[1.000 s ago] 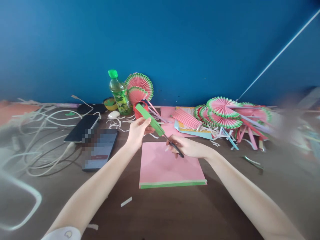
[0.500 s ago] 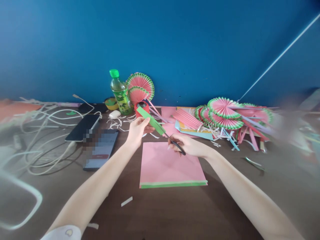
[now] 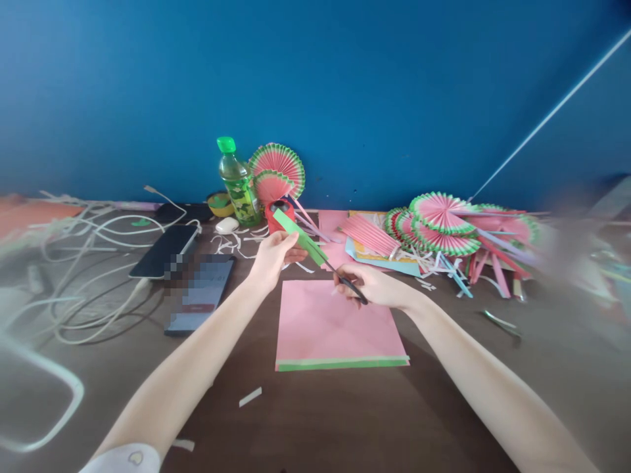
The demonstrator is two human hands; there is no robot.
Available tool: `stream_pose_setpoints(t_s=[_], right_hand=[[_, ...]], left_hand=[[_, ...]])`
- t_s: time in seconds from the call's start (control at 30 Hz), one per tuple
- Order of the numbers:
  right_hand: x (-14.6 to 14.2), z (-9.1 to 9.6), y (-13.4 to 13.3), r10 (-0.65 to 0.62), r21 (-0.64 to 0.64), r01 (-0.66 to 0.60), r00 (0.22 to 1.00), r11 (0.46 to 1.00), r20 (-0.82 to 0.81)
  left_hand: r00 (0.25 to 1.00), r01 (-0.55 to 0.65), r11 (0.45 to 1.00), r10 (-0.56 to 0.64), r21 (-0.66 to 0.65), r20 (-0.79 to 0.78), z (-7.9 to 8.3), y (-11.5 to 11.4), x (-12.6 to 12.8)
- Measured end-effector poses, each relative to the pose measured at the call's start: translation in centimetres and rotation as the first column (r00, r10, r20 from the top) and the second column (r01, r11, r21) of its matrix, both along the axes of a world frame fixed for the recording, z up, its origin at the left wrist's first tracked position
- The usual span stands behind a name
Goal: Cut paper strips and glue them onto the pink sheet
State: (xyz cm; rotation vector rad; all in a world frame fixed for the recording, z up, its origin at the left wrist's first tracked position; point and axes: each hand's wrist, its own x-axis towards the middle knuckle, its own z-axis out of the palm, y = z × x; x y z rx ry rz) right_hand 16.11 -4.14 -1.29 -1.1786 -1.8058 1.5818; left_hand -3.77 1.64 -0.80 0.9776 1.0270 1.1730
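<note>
Between the thumb and fingers of my left hand [image 3: 277, 257] is a green paper strip [image 3: 299, 236], held slanting above the table. My right hand [image 3: 367, 284] is closed around the dark handles of a pair of scissors [image 3: 353, 289]. The scissor blades reach up to the strip's lower right end and lie along it; how far they cut in is too small to tell. Beneath both tools lies a pink paper sheet [image 3: 340, 328] with a green and pale band along its near edge.
Left are a phone [image 3: 202, 295], a power bank [image 3: 165, 251] and looped white cables [image 3: 73, 289]. A green-capped bottle [image 3: 236, 184] and a red container [image 3: 274, 225] stand behind. Watermelon-coloured paper fans [image 3: 444, 213] and paper scraps [image 3: 436, 263] lie at the right back.
Both hands have shifted very slightly to the right with the strip and scissors. The pink sheet and the other things stay where they were.
</note>
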Motion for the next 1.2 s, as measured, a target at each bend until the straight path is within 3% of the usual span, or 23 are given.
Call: stream_pose_setpoints(t_s=[0.33, 0.6, 0.87, 1.2], right_hand=[[-0.05, 0.59, -0.01, -0.001, -0.064, 0.003, 1.000, 0.998, 0.031], [0.26, 0.28, -0.01, 0.000, -0.060, 0.001, 1.000, 0.998, 0.018], [0.12, 0.35, 0.05, 0.021, -0.034, -0.020, 0.999, 0.999, 0.048], [-0.25, 0.60, -0.15, 0.013, -0.060, -0.012, 1.000, 0.998, 0.016]], left_hand=[[0.991, 0.071, 0.997, -0.070, 0.005, -0.117, -0.08, 0.09, -0.26], [0.980, 0.157, 0.988, -0.157, -0.005, -0.119, -0.16, 0.02, -0.26], [0.951, 0.253, 0.960, -0.270, -0.123, -0.148, 0.08, -0.46, 0.18], [0.933, 0.307, 0.935, -0.332, -0.178, -0.139, -0.30, -0.64, 0.49]])
